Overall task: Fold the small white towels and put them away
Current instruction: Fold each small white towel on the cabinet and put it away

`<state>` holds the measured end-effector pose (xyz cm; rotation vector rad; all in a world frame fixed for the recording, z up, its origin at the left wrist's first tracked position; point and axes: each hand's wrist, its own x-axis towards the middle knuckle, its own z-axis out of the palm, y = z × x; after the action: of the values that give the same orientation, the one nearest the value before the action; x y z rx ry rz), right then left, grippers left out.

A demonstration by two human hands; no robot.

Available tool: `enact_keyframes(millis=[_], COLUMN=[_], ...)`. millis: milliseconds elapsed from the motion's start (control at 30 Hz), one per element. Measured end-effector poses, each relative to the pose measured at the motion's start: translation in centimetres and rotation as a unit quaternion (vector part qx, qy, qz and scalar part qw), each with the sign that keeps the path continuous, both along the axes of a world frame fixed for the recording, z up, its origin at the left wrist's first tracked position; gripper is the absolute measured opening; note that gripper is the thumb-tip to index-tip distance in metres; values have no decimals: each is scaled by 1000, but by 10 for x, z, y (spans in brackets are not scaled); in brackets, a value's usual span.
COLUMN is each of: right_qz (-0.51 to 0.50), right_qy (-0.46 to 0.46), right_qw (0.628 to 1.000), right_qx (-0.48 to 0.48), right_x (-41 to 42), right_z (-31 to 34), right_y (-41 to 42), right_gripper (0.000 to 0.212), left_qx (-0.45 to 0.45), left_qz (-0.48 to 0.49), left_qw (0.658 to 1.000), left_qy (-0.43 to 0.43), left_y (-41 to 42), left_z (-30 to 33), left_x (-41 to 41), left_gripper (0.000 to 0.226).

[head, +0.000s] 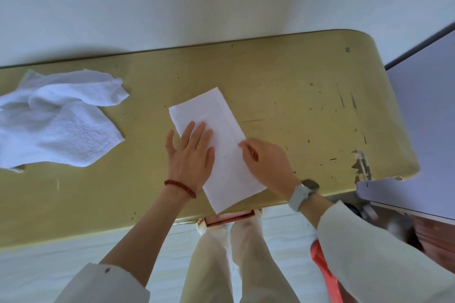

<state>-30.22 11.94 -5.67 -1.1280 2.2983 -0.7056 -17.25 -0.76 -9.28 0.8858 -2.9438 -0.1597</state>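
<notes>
A small white towel (222,155), folded into a long strip, lies slanted on the yellow table (295,110), its near end hanging a little over the front edge. My left hand (190,155) presses flat on the strip's left side with straight fingers. My right hand (267,162) rests on the strip's right edge, fingers bent down onto the cloth; whether they pinch it I cannot tell. A crumpled heap of unfolded white towels (56,118) lies at the table's left.
The table's far edge meets a pale wall. A grey-lilac panel (423,130) stands off the table's right end. Below the front edge are a red plastic stool (325,270) and my legs. The table's right end is scratched and chipped.
</notes>
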Motion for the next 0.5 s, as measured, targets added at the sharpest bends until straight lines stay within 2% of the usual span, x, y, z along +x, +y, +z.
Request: enact_keyframes(millis=[133, 300, 500], right_qz=[-56, -22, 28], right_qy=[25, 52, 141], right_qw=[998, 996, 979], right_qx=[-8, 74, 142], right_x=[-25, -44, -43], right_z=[-9, -16, -18], right_y=[-52, -108, -137], right_gripper=[26, 38, 25], left_qx=[19, 28, 40], left_qz=[13, 25, 31], left_qw=[999, 998, 998], left_qy=[-38, -55, -44], left_y=[4, 6, 5], left_z=[-13, -20, -23], left_x=[15, 15, 17], left_gripper=[50, 53, 54])
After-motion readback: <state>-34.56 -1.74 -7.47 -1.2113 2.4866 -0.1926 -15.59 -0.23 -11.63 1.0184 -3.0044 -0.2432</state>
